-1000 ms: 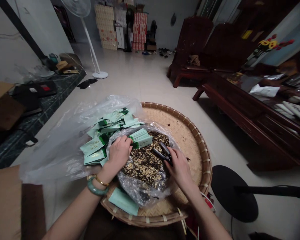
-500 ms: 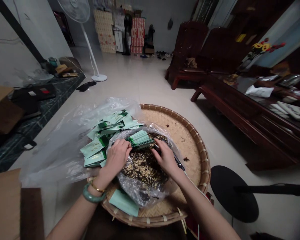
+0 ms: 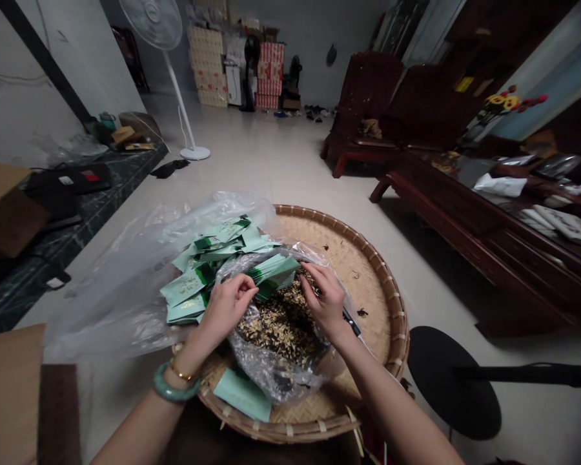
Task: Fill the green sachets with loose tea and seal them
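At the centre of the frame, a fanned stack of green packets (image 3: pixel 274 270) sits above the dried mix (image 3: pixel 281 326) in a clear bag (image 3: pixel 290 386). The left hand (image 3: pixel 227 305) bunches its fingers at the stack's left end; the right hand (image 3: pixel 323 300) has 2 fingertips slightly apart at the other. I cannot tell whether either grips. Bottom centre, 1 loose packet (image 3: pixel 243 394) lies on a woven tray (image 3: pixel 314 226).

Dim light; soft glare on floor (image 3: pixel 271 155); edges stretched.
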The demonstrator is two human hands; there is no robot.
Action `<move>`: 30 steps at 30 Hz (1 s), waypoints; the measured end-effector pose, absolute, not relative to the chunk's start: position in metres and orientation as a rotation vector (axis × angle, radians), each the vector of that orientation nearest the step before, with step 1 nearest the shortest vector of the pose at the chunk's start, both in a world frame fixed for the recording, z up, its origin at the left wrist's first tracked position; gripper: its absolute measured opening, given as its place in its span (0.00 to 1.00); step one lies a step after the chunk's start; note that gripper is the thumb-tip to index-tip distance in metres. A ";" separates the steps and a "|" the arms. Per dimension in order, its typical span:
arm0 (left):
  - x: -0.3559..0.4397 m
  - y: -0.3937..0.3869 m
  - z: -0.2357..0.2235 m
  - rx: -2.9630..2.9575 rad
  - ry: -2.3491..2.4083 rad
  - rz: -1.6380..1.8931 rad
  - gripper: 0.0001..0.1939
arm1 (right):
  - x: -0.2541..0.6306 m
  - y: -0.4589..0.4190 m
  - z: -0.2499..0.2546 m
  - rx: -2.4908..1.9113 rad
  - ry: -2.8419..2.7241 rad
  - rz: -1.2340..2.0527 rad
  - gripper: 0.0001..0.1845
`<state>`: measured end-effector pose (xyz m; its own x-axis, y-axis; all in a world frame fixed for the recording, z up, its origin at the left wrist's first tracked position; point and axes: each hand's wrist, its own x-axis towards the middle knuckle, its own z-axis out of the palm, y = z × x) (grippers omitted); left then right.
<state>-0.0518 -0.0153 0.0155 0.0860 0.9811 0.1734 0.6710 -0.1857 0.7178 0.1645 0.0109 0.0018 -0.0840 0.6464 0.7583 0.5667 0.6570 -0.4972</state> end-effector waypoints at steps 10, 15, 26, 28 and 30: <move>-0.054 -0.014 0.014 1.835 1.583 0.868 0.08 | 0.169 0.012 0.002 -0.866 -1.796 0.048 0.20; -0.052 -0.015 0.015 1.812 1.537 0.859 0.08 | 0.169 0.013 0.000 -0.830 -1.726 0.027 0.16; -0.048 -0.018 0.021 1.822 1.493 0.893 0.08 | 0.166 0.010 0.003 -0.900 -1.695 -0.016 0.17; -0.047 -0.018 0.021 1.806 1.492 0.892 0.08 | 0.166 0.010 0.004 -0.865 -1.704 -0.052 0.18; -0.047 -0.018 0.021 1.780 1.484 0.893 0.08 | 0.165 0.011 0.003 -0.840 -1.706 -0.096 0.18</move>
